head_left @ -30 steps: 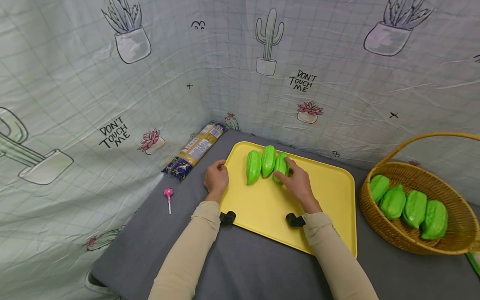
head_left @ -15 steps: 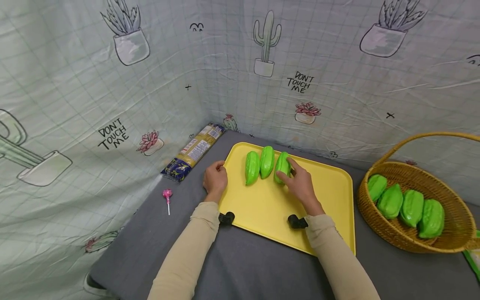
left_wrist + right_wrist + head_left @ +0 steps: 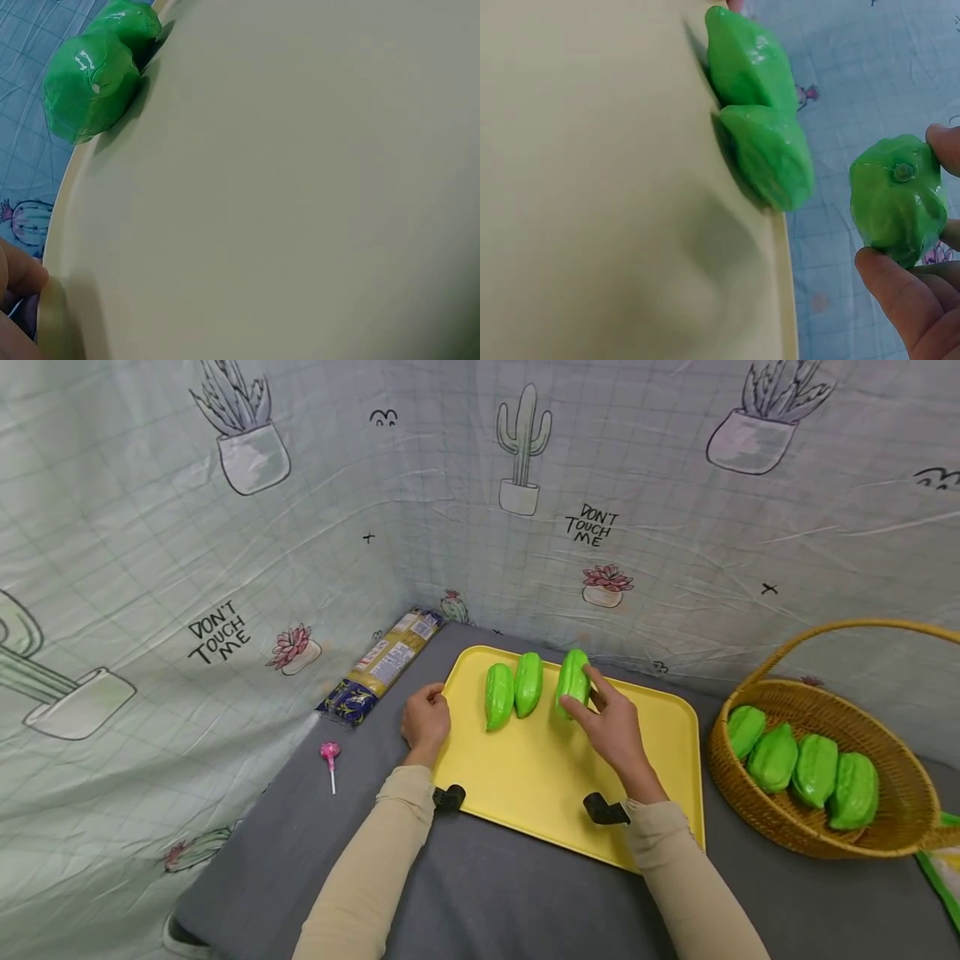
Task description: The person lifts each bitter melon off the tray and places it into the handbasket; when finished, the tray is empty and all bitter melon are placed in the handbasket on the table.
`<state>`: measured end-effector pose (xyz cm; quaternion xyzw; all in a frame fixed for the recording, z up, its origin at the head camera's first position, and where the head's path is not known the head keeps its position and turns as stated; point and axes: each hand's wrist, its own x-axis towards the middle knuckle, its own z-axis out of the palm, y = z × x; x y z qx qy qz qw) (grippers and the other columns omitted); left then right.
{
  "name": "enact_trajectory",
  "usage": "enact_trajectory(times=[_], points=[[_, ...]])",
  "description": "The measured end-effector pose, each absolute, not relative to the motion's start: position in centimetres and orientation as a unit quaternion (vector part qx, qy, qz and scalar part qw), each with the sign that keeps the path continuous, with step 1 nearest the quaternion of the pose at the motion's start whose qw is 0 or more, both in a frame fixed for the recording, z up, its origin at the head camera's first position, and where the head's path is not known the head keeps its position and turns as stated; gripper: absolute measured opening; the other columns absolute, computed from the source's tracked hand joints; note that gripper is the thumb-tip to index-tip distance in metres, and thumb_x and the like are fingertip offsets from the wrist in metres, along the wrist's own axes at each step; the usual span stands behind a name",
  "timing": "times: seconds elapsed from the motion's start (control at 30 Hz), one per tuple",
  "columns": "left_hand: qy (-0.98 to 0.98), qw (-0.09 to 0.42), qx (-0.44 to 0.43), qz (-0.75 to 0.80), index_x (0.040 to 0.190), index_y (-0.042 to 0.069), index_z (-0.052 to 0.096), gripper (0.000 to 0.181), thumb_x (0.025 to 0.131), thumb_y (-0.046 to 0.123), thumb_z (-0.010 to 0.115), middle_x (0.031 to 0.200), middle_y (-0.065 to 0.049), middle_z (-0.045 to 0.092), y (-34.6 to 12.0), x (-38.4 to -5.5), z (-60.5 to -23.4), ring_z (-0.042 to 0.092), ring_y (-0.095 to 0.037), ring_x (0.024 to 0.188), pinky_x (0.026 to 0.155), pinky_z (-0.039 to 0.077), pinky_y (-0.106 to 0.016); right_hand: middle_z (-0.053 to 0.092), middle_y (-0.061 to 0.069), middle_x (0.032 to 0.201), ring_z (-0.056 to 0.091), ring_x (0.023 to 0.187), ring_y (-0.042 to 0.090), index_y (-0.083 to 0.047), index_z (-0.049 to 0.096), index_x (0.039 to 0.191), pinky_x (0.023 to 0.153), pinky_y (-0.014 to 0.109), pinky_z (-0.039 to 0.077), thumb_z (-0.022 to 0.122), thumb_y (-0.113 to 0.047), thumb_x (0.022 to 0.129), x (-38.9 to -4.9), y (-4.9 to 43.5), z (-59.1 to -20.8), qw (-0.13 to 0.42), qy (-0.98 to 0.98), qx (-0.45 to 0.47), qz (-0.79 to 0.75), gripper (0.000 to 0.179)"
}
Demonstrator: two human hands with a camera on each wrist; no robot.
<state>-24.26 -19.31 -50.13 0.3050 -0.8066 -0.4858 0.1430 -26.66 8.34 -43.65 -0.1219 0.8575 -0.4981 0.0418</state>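
Observation:
My right hand (image 3: 618, 731) pinches a glossy, ridged green star fruit (image 3: 573, 679) between thumb and fingers, above the far part of the yellow tray (image 3: 517, 777). In the right wrist view the same star fruit (image 3: 896, 199) shows its stem end, with the fingertips (image 3: 881, 266) on its side. Two more star fruits (image 3: 500, 695) lie side by side on the tray near its far left corner. My left hand (image 3: 426, 720) grips the tray's left rim with curled fingers; in the left wrist view a fingertip (image 3: 30, 276) presses the rim.
At the right stands a wicker basket (image 3: 787, 831) with a tall handle, holding several green star fruits (image 3: 813, 768). A noodle packet (image 3: 382, 664) and a pink lollipop (image 3: 330, 753) lie left of the tray on the grey table (image 3: 322, 835). Printed cloth hangs behind.
My right hand has lifted the third star fruit and moved it right, away from the other two. The left hand stays at the rim. The view has shifted slightly.

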Motion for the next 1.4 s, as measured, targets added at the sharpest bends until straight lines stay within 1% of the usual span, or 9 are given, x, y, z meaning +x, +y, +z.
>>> enact_trajectory(times=[0.17,0.4,0.53,0.63,0.83,1.1,1.3,1.4], points=[[-0.805,0.141,0.302,-0.491,0.125,0.019,0.074,0.030,0.106,0.019,0.051,0.125,-0.006,0.073,-19.2,-24.1,-50.2,0.068,-0.030,0.109,0.096,0.048,-0.053,0.029,0.020,0.166,0.038,0.149,0.040,-0.017,0.028,0.163,0.106,0.048,0.050,0.067,-0.038,0.099,-26.4,8.6,-43.1,0.034,0.859,-0.125,-0.495,0.078],[-0.806,0.139,0.301,-0.490,0.126,0.020,0.073,0.030,0.106,0.020,0.050,0.125,-0.006,0.073,-19.2,-24.2,-50.6,0.067,-0.030,0.112,0.098,0.047,-0.054,0.029,0.020,0.166,0.038,0.149,0.040,-0.018,0.028,0.163,0.102,0.047,0.053,0.068,-0.037,0.099,-26.2,9.0,-42.8,0.027,0.860,-0.119,-0.495,0.078],[-0.809,0.141,0.300,-0.486,0.125,0.020,0.074,0.030,0.106,0.020,0.050,0.125,-0.006,0.073,-19.2,-24.2,-50.6,0.068,-0.030,0.110,0.097,0.047,-0.053,0.028,0.018,0.167,0.039,0.149,0.038,-0.018,0.028,0.163,0.100,0.046,0.054,0.069,-0.038,0.098,-26.1,9.4,-42.8,0.014,0.861,-0.121,-0.493,0.079],[-0.808,0.143,0.301,-0.485,0.125,0.020,0.074,0.030,0.106,0.020,0.051,0.124,-0.006,0.073,-19.3,-24.3,-50.6,0.068,-0.030,0.110,0.097,0.048,-0.053,0.029,0.016,0.167,0.040,0.148,0.037,-0.018,0.029,0.162,0.099,0.046,0.054,0.069,-0.039,0.097,-26.1,9.7,-42.7,0.005,0.861,-0.119,-0.495,0.080],[-0.804,0.142,0.303,-0.491,0.125,0.019,0.074,0.030,0.106,0.020,0.051,0.125,-0.006,0.073,-19.4,-24.2,-50.5,0.067,-0.030,0.110,0.098,0.048,-0.053,0.029,0.017,0.167,0.040,0.148,0.039,-0.017,0.029,0.162,0.101,0.047,0.052,0.069,-0.038,0.097,-25.8,10.3,-42.3,-0.006,0.859,-0.112,-0.499,0.079],[-0.804,0.134,0.307,-0.491,0.127,0.019,0.072,0.031,0.106,0.019,0.050,0.127,-0.006,0.072,-19.4,-24.0,-50.3,0.067,-0.030,0.111,0.100,0.047,-0.053,0.025,0.014,0.168,0.040,0.148,0.038,-0.016,0.029,0.162,0.101,0.042,0.051,0.069,-0.036,0.097,-25.3,11.0,-42.1,-0.020,0.849,-0.110,-0.516,0.079],[-0.806,0.132,0.301,-0.492,0.128,0.019,0.072,0.032,0.107,0.020,0.049,0.127,-0.007,0.071,-19.4,-24.0,-50.1,0.066,-0.030,0.111,0.099,0.047,-0.053,0.031,0.017,0.165,0.045,0.144,0.039,-0.015,0.032,0.161,0.096,0.041,0.052,0.070,-0.036,0.097,-25.0,12.0,-41.7,-0.049,0.852,-0.113,-0.509,0.078],[-0.806,0.132,0.299,-0.494,0.128,0.019,0.072,0.031,0.106,0.020,0.049,0.126,-0.007,0.072,-19.4,-24.0,-50.0,0.066,-0.031,0.110,0.099,0.047,-0.054,0.032,0.017,0.165,0.046,0.143,0.039,-0.015,0.032,0.160,0.096,0.040,0.051,0.071,-0.035,0.097,-24.8,12.5,-41.5,-0.057,0.852,-0.112,-0.508,0.077]])
